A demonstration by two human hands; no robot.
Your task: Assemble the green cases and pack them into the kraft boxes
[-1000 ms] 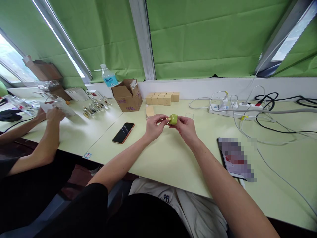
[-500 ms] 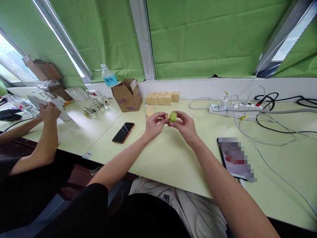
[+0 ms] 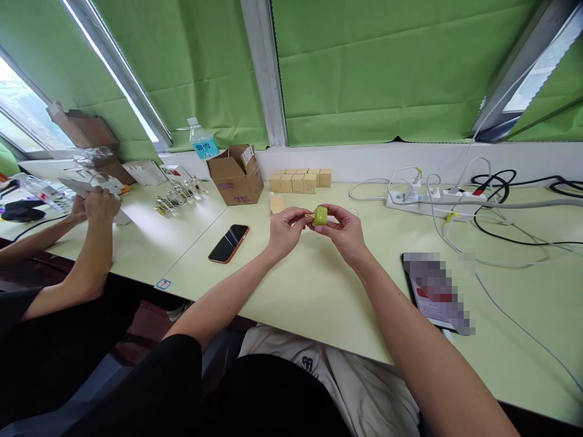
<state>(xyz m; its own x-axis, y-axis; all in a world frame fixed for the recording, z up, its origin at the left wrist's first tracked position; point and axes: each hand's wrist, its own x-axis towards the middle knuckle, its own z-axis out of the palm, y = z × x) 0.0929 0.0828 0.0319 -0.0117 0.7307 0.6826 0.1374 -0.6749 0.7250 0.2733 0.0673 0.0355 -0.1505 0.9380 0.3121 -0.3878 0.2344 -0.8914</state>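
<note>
Above the table my right hand point(image 3: 345, 234) pinches a small green rounded piece point(image 3: 320, 215) between thumb and fingers. Against its left side, my left hand point(image 3: 286, 230) is closed on a thin yellow part, seen earlier as a loop; the fingertips hide most of it now. What exactly the green piece is, I cannot tell. Just behind my left hand a single tan box point(image 3: 276, 203) lies on the table. Farther back, several small tan boxes point(image 3: 300, 181) stand in rows by the wall.
A phone point(image 3: 228, 243) lies left of my forearms, a tablet point(image 3: 435, 294) to the right. An open cardboard box point(image 3: 237, 176) and a water bottle point(image 3: 203, 141) stand behind. Cables run from a power strip point(image 3: 423, 206). At left, a co-worker's hands point(image 3: 98, 206) hold something pale near shiny metal pieces point(image 3: 175, 197).
The green piece has turned slightly between my fingers, and the yellow loop is now mostly covered by my left fingertips. The co-worker's hands have shifted a little to the right.
</note>
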